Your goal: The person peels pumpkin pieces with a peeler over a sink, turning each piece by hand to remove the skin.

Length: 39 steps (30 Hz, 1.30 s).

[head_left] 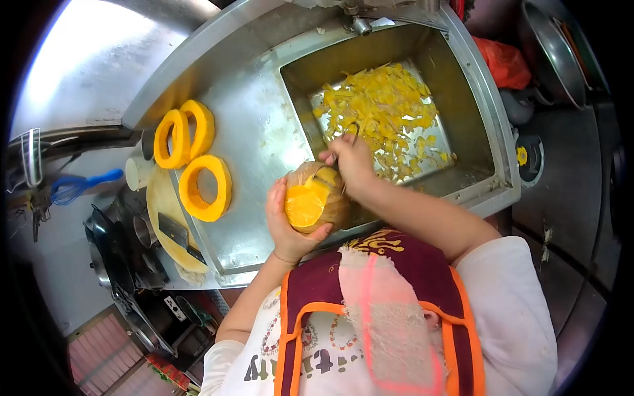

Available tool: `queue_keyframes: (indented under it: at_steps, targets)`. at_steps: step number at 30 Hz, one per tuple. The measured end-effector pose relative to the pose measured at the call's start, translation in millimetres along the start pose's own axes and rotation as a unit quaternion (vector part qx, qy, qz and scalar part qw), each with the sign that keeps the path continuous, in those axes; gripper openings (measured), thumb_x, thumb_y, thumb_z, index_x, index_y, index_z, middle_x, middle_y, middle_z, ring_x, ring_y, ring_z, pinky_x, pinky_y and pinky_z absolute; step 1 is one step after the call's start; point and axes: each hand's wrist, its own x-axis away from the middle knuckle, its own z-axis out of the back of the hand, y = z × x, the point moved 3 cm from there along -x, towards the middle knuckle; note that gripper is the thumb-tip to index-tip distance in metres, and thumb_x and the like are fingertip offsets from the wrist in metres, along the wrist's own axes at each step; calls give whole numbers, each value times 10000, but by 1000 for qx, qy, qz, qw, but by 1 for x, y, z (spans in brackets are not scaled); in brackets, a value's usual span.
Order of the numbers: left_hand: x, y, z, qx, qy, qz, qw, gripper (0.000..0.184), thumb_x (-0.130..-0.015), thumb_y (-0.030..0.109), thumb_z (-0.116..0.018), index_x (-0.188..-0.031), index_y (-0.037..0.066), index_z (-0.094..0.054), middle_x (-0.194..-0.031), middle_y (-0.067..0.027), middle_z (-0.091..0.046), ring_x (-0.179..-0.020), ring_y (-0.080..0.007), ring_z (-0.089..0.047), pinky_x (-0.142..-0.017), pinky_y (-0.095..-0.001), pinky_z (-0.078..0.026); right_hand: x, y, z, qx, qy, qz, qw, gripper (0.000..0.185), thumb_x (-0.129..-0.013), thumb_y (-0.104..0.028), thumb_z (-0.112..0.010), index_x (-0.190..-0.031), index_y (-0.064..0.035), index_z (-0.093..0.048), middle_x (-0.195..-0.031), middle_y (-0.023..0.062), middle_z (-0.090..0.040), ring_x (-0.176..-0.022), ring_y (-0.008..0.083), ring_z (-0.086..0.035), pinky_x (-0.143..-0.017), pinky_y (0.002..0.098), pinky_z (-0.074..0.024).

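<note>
My left hand (290, 228) is wrapped around the lower left side of a pumpkin piece (307, 204). Its cut face is bright orange, and tan skin remains on its sides. My right hand (351, 162) grips a slim metal peeler (356, 132), whose working end lies against the pumpkin's upper edge; the fingers partly hide the tool. Three peeled pumpkin rings (206, 208) rest on the steel drainboard to the left, two of them leaning together. Yellow peelings (389, 99) are scattered over the bottom of the sink beyond my right hand.
The steel sink (498, 132) has a raised rim, with a tap (360, 25) at its far side. A cleaver (175, 231) lies on a round cutting board (158, 198) at the left. Metal bowls (555, 53) and a red bag (502, 63) stand at the right.
</note>
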Motion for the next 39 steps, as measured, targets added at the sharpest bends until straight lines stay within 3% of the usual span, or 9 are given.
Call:
queue_keyframes:
  at_steps: [6, 9, 12, 15, 18, 21, 27, 34, 39]
  targets:
    - [-2, 0, -2, -27, 19, -4, 999, 993, -575, 468, -766, -1285, -47, -301, -1247, -191, -371, -1161, -298, -386, -987, -380, -305, -60, 101, 83, 1, 303, -151, 941, 238, -719, -113, -541, -864, 76, -546, -726, 134, -576, -636, 244, -567, -587, 335, -440]
    - [2, 6, -4, -39, 26, 17, 999, 988, -578, 473, -762, -1284, -48, -308, -1241, -195, -377, -1153, -305, -392, -980, -383, -309, -30, 19, 30, -24, 197, -146, 969, 251, -729, -129, -541, -867, 80, -558, -793, 164, -600, -648, 250, -574, -599, 368, -445]
    - [1, 7, -6, -70, 45, 9, 997, 987, -576, 473, -764, -1283, -46, -311, -1237, -194, -379, -1146, -308, -394, -973, -385, -314, 7, -10, -10, -18, 53, 3, 998, 230, -760, -87, -534, -934, 61, -507, -756, 154, -579, -636, 226, -585, -538, 351, -451]
    - [1, 6, -6, -78, 49, 10, 996, 982, -576, 476, -764, -1278, -44, -317, -1235, -194, -383, -1140, -314, -399, -971, -387, -317, -34, 35, 45, 150, 192, -60, 968, 313, -750, -105, -531, -996, 86, -498, -826, 185, -590, -647, 256, -585, -576, 355, -467]
    - [-4, 5, -4, -64, 36, 3, 997, 957, -580, 475, -763, -1261, -43, -334, -1230, -194, -392, -1134, -316, -408, -971, -391, -318, -30, 32, 71, -108, 244, -170, 949, 293, -746, -81, -536, -990, 76, -494, -805, 170, -571, -635, 244, -581, -560, 347, -466]
    - [-7, 4, 2, -23, 2, -6, 1000, 928, -578, 474, -766, -1240, -32, -356, -1230, -195, -399, -1142, -315, -407, -976, -391, -316, -22, -2, 40, -150, 132, -155, 968, 258, -768, -90, -538, -965, 67, -483, -779, 147, -557, -627, 236, -582, -581, 375, -515]
    - [-19, -8, 6, 56, -87, -1, 995, 929, -564, 465, -780, -1241, -4, -350, -1262, -186, -405, -1186, -319, -383, -1035, -441, -199, 8, -28, -29, 97, -73, 53, 991, 298, -771, -107, -547, -990, 80, -474, -777, 132, -553, -643, 200, -574, -598, 351, -490]
    - [-24, 10, 16, -56, -129, 27, 990, 935, -550, 384, -782, -1252, -11, -307, -1273, -193, -395, -1255, -345, -281, -1044, -484, -136, -42, 19, 64, -39, 200, -106, 973, 286, -767, -137, -583, -955, 67, -515, -782, 137, -583, -632, 221, -580, -578, 321, -462]
    - [-18, 36, -6, -110, -12, 126, 986, 911, -519, 286, -799, -1237, -14, -324, -1239, -194, -387, -1203, -353, -314, -1017, -424, -240, -14, -26, -6, -54, -7, -84, 995, 211, -751, -97, -572, -894, 47, -513, -799, 129, -546, -621, 215, -570, -574, 324, -479]
